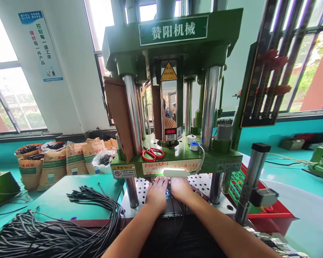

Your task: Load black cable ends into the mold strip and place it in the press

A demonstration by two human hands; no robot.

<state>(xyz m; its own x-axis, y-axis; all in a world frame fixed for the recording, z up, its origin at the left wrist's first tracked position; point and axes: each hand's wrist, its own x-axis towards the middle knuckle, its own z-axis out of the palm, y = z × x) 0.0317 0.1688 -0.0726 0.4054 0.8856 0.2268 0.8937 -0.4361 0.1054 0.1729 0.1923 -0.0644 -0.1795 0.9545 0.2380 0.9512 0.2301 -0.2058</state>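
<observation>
My left hand [156, 195] reaches under the green press head, its fingers stretched forward and lying flat over the mould area. Close beside it, my right hand [181, 190] is closed, knuckles up; its fingertips are hidden, so what they grip cannot be made out. Black cables [174, 208] hang down from the gap between both hands toward my lap. Under the hands lies the press's perforated metal bed [142, 189]. A small lit lamp [176, 173] on the press edge sits just above the hands.
Red-handled scissors [153, 154] and a blue-white tape roll [193, 146] rest on the green press [220, 157]. Bundled black cables [97, 200] cover part of the left table [70, 211]. Steel columns [131, 191] flank the bed. A button panel [237, 191] and red tray [274, 211] stand right.
</observation>
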